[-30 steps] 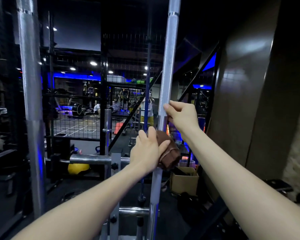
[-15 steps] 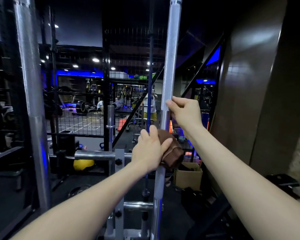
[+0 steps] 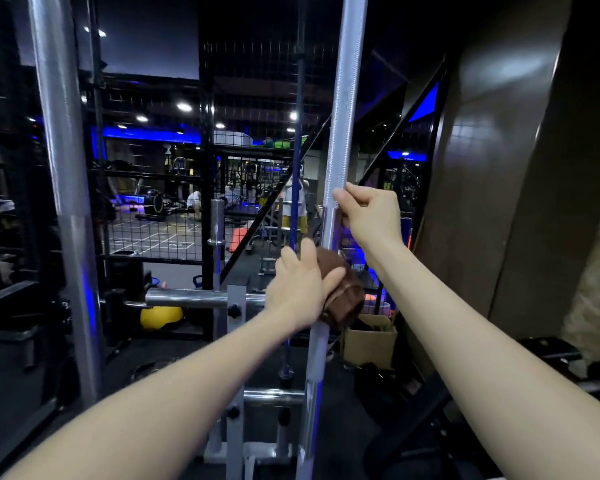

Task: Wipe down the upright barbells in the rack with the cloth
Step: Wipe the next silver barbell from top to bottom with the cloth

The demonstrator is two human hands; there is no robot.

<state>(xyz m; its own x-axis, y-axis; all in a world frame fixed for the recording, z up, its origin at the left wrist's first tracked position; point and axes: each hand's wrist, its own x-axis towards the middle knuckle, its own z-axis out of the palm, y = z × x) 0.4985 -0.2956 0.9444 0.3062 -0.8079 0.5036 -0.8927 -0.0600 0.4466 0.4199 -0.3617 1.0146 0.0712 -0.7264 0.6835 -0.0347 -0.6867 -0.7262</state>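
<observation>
A silver upright barbell (image 3: 343, 109) stands in the middle of the view, rising out of the white rack (image 3: 236, 341). My left hand (image 3: 300, 285) grips a brown cloth (image 3: 342, 296) wrapped round this bar at about waist height. Above it, my right hand (image 3: 369, 214) holds the same bar, fingers curled round it where the knurling ends. A second, thicker silver barbell (image 3: 61, 174) stands upright at the left. Behind the middle bar a thin blue bar (image 3: 296, 188) also stands upright.
A horizontal chrome bar (image 3: 187, 299) crosses the rack at cloth height. Behind it are a black mesh fence (image 3: 160, 216), a yellow ball (image 3: 161, 315) and a cardboard box (image 3: 369, 336) on the floor. A dark wall (image 3: 499, 168) closes the right side.
Both hands keep their hold on the middle barbell. The cloth in my left hand has slid slightly up the bar, and my right hand sits a little higher in the view.
</observation>
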